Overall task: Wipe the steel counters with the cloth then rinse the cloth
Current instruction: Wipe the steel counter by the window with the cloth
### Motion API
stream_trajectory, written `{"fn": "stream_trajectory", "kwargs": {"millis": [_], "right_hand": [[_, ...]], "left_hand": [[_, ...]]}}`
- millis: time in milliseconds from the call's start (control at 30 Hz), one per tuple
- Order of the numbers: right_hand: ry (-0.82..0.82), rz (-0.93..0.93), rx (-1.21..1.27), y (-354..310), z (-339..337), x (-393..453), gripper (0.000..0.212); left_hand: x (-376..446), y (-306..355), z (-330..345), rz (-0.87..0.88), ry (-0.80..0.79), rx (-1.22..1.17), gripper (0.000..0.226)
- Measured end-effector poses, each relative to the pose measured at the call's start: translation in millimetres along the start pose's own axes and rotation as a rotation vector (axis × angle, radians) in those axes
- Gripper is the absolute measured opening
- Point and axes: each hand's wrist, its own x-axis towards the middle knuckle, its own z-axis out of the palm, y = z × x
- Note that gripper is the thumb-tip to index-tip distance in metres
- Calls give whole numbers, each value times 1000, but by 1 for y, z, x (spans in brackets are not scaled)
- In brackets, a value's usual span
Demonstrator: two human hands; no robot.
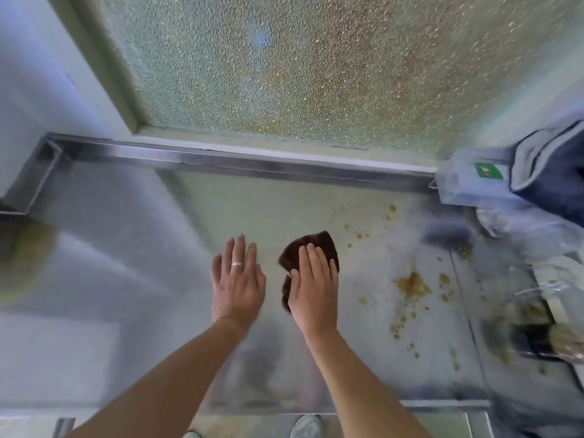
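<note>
The right hand (pixel 313 289) presses the brown cloth (pixel 311 248) flat with straight fingers to scrub the steel table (pixel 126 263), crumbs (pixel 412 284) just beside, while the left hand (pixel 237 279) lies open for support.

Both forearms (pixel 177 374) are bare, and the left hand (pixel 238 279) wears a plain silver ring (pixel 237 264).

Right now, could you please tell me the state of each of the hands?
Left hand: open, fingers straight, flat over the steel counter, holding nothing.
Right hand: open, straight fingers pressing the brown cloth onto the counter.
</note>
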Motion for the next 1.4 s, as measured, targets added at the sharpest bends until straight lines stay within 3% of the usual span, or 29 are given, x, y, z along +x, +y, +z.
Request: {"fn": "stream_trajectory", "kwargs": {"millis": [167,333,967,1400], "right_hand": [[30,-33,-2,4,0,-11,51],[-36,-82,-49,11,0,9,54],[16,-151,29,12,17,183,52],[1,-71,-27,41,1,129,55]], "left_hand": [[12,3,-5,75,-24,23,50],[55,16,-5,-18,9,-39,50],[63,23,1,-73,55,4,48],[58,21,0,-27,65,10,41]]}}
